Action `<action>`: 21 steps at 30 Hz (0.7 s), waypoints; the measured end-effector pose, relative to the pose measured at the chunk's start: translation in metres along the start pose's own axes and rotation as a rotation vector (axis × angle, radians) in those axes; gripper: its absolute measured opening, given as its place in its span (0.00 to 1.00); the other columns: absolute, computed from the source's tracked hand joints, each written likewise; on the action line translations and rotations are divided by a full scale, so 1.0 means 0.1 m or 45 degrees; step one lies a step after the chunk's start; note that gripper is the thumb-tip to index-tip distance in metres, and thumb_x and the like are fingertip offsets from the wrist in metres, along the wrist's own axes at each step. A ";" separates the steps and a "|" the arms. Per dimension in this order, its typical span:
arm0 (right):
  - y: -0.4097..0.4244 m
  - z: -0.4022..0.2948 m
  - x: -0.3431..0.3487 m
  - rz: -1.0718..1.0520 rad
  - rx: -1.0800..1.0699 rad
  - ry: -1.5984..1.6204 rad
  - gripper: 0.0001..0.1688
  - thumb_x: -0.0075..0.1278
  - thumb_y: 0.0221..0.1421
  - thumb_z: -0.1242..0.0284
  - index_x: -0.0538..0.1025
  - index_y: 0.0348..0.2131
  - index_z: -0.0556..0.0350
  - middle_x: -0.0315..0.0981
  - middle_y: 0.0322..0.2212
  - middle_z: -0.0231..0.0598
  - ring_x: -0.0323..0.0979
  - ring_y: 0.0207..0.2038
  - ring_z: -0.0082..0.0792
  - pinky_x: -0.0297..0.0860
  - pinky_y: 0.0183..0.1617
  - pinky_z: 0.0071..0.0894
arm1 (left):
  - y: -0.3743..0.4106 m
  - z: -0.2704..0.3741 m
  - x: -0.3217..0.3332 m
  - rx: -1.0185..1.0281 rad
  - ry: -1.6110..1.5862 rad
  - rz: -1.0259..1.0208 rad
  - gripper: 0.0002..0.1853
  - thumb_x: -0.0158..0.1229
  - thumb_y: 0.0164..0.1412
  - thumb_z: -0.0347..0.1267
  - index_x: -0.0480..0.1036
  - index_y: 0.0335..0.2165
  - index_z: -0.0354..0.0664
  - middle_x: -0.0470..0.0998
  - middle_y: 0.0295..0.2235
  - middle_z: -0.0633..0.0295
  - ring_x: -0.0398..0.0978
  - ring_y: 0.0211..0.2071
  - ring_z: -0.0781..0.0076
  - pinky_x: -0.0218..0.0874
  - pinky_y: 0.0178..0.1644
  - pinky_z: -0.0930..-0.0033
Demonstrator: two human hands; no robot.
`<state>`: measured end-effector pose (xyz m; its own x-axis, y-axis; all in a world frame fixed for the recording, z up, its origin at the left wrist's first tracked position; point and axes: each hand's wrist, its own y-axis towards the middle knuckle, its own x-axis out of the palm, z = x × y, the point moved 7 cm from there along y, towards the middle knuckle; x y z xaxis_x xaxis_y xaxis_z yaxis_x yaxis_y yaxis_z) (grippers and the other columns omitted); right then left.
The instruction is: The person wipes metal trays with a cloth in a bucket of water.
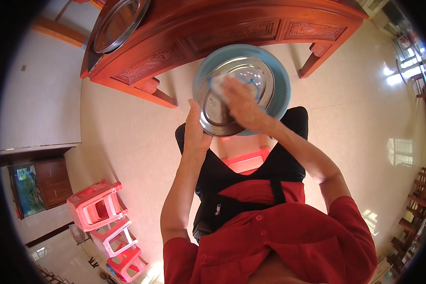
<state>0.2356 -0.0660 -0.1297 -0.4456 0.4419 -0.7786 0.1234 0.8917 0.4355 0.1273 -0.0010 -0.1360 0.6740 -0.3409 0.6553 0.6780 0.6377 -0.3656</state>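
Observation:
An oval stainless-steel tray (213, 108) is tilted over a round blue-green plastic basin (282, 76). My left hand (195, 127) grips the tray's near-left rim, thumb upright along its edge. Across the tray's inner face lies my right hand (243, 103), blurred, with a whitish cloth (218, 83) under its fingers. A thin blue strand (252, 81) shows beside that hand on the tray's far side. The basin's inside is mostly hidden by the tray.
A carved reddish wooden table (198, 39) stands just beyond the basin, with a stack of metal trays (120, 26) on its left end. Pink and red plastic stools (97, 207) stand at lower left. Part of a red stool (246, 161) shows between my legs. Wooden furniture (411, 213) lines the right.

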 end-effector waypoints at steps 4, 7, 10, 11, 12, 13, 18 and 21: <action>0.06 -0.64 0.06 -0.133 -0.069 0.356 0.30 0.41 0.46 0.78 0.59 0.51 0.67 0.43 0.56 0.55 0.42 0.60 0.51 0.44 0.59 0.47 | 0.07 -0.04 -0.18 -0.064 -0.056 0.079 0.31 0.40 0.57 0.54 0.60 0.49 0.43 0.66 0.47 0.60 0.64 0.49 0.65 0.56 0.53 0.60; 0.21 -0.59 0.08 -0.008 -0.170 0.375 0.29 0.44 0.45 0.75 0.60 0.50 0.60 0.49 0.54 0.50 0.47 0.58 0.47 0.48 0.57 0.51 | 0.06 0.03 -0.20 -0.053 -0.049 0.052 0.31 0.39 0.58 0.55 0.59 0.50 0.44 0.65 0.48 0.60 0.63 0.50 0.65 0.56 0.53 0.59; 0.37 -0.53 -0.02 -0.008 -0.191 -0.050 0.28 0.44 0.48 0.71 0.61 0.50 0.55 0.49 0.54 0.46 0.48 0.57 0.45 0.49 0.56 0.52 | 0.01 0.09 -0.14 -0.041 -0.035 0.063 0.31 0.39 0.59 0.53 0.58 0.51 0.43 0.64 0.49 0.59 0.63 0.50 0.64 0.55 0.53 0.58; 0.41 -0.47 -0.03 0.027 -0.162 -0.123 0.28 0.44 0.48 0.69 0.61 0.50 0.53 0.50 0.54 0.45 0.48 0.57 0.44 0.49 0.56 0.52 | 0.00 0.12 -0.11 -0.022 -0.022 0.060 0.31 0.39 0.59 0.53 0.58 0.51 0.42 0.65 0.48 0.58 0.63 0.50 0.64 0.55 0.54 0.58; 0.43 -0.40 -0.03 0.061 -0.129 -0.202 0.27 0.43 0.49 0.68 0.62 0.50 0.52 0.50 0.54 0.44 0.49 0.57 0.44 0.49 0.56 0.53 | -0.01 0.14 -0.10 -0.030 -0.031 0.050 0.29 0.41 0.60 0.49 0.57 0.51 0.40 0.65 0.48 0.58 0.64 0.49 0.64 0.56 0.53 0.59; 0.45 -0.32 -0.03 0.096 -0.097 -0.279 0.27 0.43 0.49 0.67 0.62 0.50 0.51 0.50 0.54 0.43 0.49 0.57 0.44 0.49 0.55 0.54 | -0.02 0.16 -0.10 -0.037 -0.040 0.041 0.27 0.43 0.60 0.45 0.57 0.52 0.39 0.65 0.48 0.57 0.65 0.48 0.65 0.58 0.52 0.61; 0.43 0.30 -0.21 0.240 0.155 -0.364 0.28 0.43 0.50 0.65 0.61 0.51 0.54 0.49 0.55 0.46 0.48 0.57 0.48 0.46 0.57 0.53 | -0.07 0.30 -0.17 0.094 0.099 0.101 0.22 0.48 0.54 0.23 0.60 0.50 0.33 0.69 0.45 0.55 0.69 0.44 0.65 0.61 0.49 0.65; 0.39 0.37 -0.31 0.305 0.085 -0.194 0.29 0.46 0.48 0.69 0.61 0.50 0.56 0.49 0.54 0.47 0.46 0.57 0.50 0.45 0.60 0.48 | -0.10 0.38 -0.07 0.109 0.221 0.067 0.26 0.47 0.48 0.16 0.60 0.49 0.32 0.69 0.43 0.53 0.69 0.44 0.63 0.62 0.48 0.65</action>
<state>0.2867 -0.0414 -0.1049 -0.2591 0.6459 -0.7181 0.2697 0.7623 0.5884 0.1044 0.0209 -0.1120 0.7533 -0.4150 0.5102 0.6181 0.7118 -0.3335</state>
